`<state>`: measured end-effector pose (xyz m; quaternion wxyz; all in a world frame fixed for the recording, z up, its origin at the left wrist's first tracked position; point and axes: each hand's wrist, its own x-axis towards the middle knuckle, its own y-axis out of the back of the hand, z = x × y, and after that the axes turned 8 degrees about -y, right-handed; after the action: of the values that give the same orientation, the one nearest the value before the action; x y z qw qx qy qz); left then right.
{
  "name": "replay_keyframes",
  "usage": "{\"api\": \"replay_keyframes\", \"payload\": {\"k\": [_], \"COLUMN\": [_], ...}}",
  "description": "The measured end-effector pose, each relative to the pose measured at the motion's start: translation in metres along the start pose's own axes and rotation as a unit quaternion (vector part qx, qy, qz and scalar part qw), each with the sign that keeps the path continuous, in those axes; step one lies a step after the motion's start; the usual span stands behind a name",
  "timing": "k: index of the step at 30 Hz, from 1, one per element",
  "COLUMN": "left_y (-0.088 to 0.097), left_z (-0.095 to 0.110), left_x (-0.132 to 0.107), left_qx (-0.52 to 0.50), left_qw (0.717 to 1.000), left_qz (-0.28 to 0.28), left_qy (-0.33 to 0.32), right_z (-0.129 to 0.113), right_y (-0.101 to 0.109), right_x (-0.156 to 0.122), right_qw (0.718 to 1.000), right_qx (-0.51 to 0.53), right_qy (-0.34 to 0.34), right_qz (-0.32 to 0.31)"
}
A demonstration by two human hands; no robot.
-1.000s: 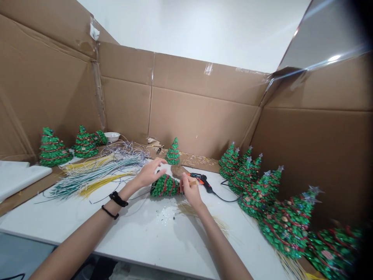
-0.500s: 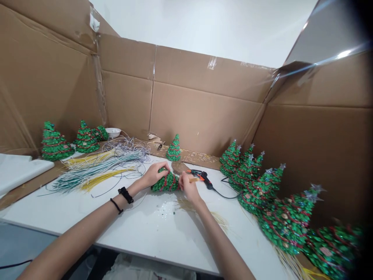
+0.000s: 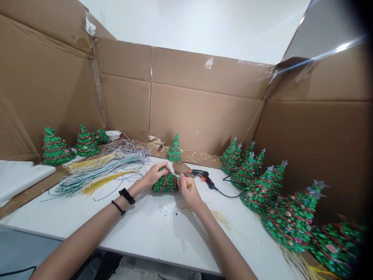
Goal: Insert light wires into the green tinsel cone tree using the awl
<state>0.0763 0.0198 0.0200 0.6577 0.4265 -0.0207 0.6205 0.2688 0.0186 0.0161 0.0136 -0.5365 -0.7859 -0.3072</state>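
Green Christmas-tree ornament [image 3: 166,183] lies on its side on the white tabletop [image 3: 72,221], its tip toward the left hand [image 3: 154,175] and its base toward the right hand [image 3: 189,190]; red garland winds around its glittery green body. The left fingers curl over the upper side, clamped on the ornament; the right fingers are pinched together around a pale stick [image 3: 190,185], right at the ornament's base end, though exactly where they touch it is hidden.

Just beyond the hands lies a round brown disc [image 3: 182,168]; an orange-and-black hot glue gun [image 3: 204,177] rests beside it, trailing a black cord [image 3: 230,194]. A small upright tree [image 3: 174,151] stands behind the disc on a cardboard ledge [image 3: 198,158]; a bundle of green-and-white strands [image 3: 99,175] and yellow strands [image 3: 109,175] lies to the left, beneath a tangle of thin wire [image 3: 125,148]. Near the tangle sits a white bowl [image 3: 113,135]; further left stand more trees [image 3: 55,149]. A long row of star-topped trees [image 3: 287,219] runs down the right side; cardboard walls [image 3: 201,105] surround everything.
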Motion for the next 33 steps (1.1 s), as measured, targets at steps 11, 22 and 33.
{"api": "replay_keyframes", "payload": {"k": [11, 22, 33], "left_y": [-0.002, -0.006, -0.010], "left_z": [0.000, -0.008, 0.000], "left_x": [-0.001, 0.010, 0.011], "left_qx": [0.032, 0.019, 0.025], "left_qw": [0.999, 1.000, 1.000], "left_qz": [0.010, -0.006, 0.003], "left_qy": [-0.014, -0.006, -0.013], "right_z": [-0.008, 0.018, -0.003], "right_y": [0.004, 0.020, 0.023], "right_x": [0.022, 0.001, -0.010], "right_qw": [0.995, 0.977, 0.998], "right_qx": [-0.035, 0.171, -0.052], "right_qy": [-0.096, -0.078, 0.013], "right_qz": [-0.012, -0.099, 0.038]}}
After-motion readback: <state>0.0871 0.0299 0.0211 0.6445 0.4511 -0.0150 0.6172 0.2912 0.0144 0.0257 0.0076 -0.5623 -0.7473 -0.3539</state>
